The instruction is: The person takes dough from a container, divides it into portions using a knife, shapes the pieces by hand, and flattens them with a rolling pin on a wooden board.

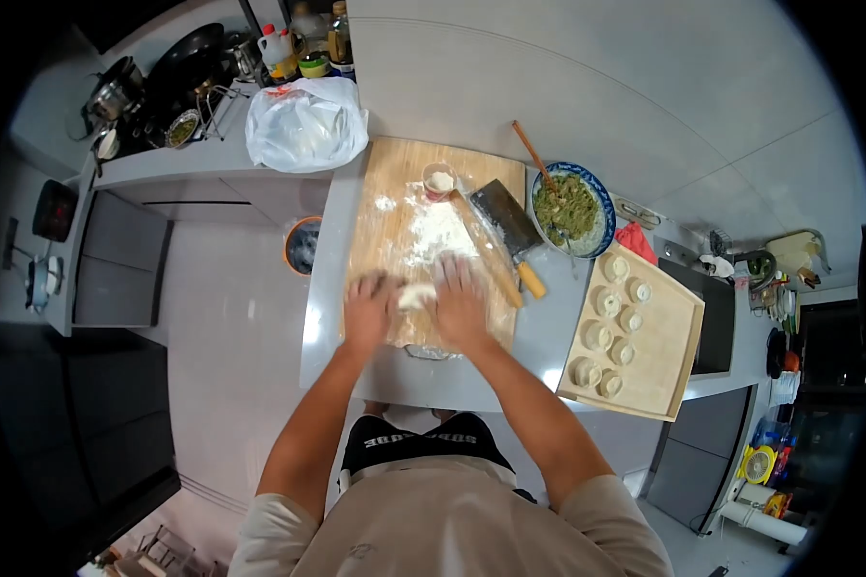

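A short piece of white dough (416, 296) lies on the floured wooden board (375, 207), between my two hands. My left hand (369, 306) is at the dough's left end, slightly blurred, its fingers stretched out over the board. On the right end rests my right hand (459, 300), palm down with fingers spread. Loose flour (440, 231) covers the board beyond my hands. A rolling pin (489, 252) lies slantwise there, beside a cleaver (506, 219) with a wooden handle. A small cup of flour (440, 180) stands near the board's far edge.
To the right, a blue-rimmed bowl (601, 197) holds green filling and a wooden-handled utensil. A wooden tray (678, 361) carries several round dough pieces. A white plastic bag (306, 125) sits at the back left. Below it, an orange-rimmed bucket (290, 252) stands on the floor.
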